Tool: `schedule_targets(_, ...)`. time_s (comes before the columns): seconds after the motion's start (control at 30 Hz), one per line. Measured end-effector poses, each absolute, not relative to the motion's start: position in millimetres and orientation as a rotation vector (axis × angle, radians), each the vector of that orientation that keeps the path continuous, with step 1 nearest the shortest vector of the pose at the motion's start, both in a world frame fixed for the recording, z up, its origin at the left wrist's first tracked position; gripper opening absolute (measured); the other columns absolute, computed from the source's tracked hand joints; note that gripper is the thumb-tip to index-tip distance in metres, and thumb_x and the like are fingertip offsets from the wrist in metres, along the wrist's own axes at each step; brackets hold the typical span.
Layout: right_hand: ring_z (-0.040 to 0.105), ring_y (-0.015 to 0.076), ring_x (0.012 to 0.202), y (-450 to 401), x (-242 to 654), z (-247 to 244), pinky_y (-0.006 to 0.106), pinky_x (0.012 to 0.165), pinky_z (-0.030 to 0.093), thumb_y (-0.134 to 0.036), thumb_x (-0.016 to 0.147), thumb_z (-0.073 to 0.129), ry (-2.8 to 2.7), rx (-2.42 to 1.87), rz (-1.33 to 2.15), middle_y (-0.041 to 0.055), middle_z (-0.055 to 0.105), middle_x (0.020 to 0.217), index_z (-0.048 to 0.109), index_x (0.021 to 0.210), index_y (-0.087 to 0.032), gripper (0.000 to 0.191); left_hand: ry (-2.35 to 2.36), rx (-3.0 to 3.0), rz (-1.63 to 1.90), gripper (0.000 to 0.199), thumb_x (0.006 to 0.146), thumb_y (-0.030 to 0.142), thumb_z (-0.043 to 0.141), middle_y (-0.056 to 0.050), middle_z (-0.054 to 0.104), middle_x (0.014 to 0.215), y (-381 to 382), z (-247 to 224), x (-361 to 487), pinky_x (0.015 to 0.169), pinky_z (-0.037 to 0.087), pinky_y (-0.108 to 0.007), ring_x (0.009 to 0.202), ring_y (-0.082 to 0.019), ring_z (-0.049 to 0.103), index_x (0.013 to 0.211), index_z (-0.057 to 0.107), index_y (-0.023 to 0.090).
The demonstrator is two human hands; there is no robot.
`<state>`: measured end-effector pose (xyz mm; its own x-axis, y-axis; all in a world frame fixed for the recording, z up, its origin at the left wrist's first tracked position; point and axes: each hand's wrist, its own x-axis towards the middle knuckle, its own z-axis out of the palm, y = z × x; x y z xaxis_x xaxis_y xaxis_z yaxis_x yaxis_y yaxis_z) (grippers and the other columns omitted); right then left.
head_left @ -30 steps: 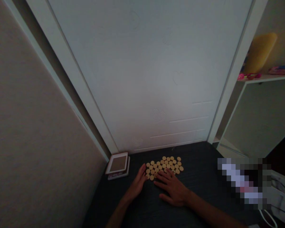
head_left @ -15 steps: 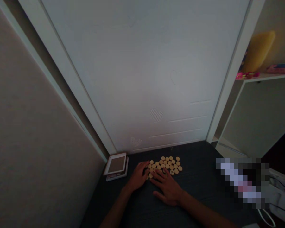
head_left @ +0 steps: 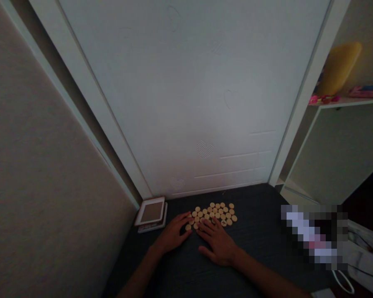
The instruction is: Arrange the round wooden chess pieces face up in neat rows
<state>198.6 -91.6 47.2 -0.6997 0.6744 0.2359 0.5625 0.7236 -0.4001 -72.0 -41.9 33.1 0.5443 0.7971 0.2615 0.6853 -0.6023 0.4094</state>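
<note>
Several round wooden discs (head_left: 217, 210), like Chinese chess pieces, lie close together on a dark table (head_left: 257, 236). One disc (head_left: 223, 223) shows a dark mark; the others I can make out look plain. At the cluster's left end rests my left hand (head_left: 174, 234), fingers apart, its fingertips touching the outer discs. A single disc (head_left: 188, 227) sits between its thumb and fingers, not gripped. My right hand (head_left: 217, 244) lies flat with spread fingers over the near side of the cluster, and its fingertips cover some discs. Neither hand holds anything.
Two stacked shallow boxes or frames (head_left: 151, 213) sit at the table's back left corner. A white panel (head_left: 186, 103) with embossed hearts rises behind the table. To the right are a blurred-out object (head_left: 311, 236), a white cable (head_left: 343, 283) and a shelf (head_left: 348, 101).
My left hand has shifted left, and discs at the cluster's left end now lie further left. My right hand stays nearly in place over the discs. The view has tilted slightly.
</note>
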Motion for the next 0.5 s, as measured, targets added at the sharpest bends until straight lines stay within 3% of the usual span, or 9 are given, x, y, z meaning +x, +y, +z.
schedule_targets(0.5,0.033,0.0264,0.146,-93,198,47,0.054,0.123,0.010,-0.054,0.102,0.042,-2.535,-0.961,0.356,0.0055,0.045,0.154,0.039,0.152,-0.026,0.058,1.365,2.600,0.623,0.041,0.102,0.038,0.049,-0.003,0.049,0.153,-57,29,-78,0.113,0.044,-0.048,0.137,-0.025,0.050,0.142,0.051,0.033)
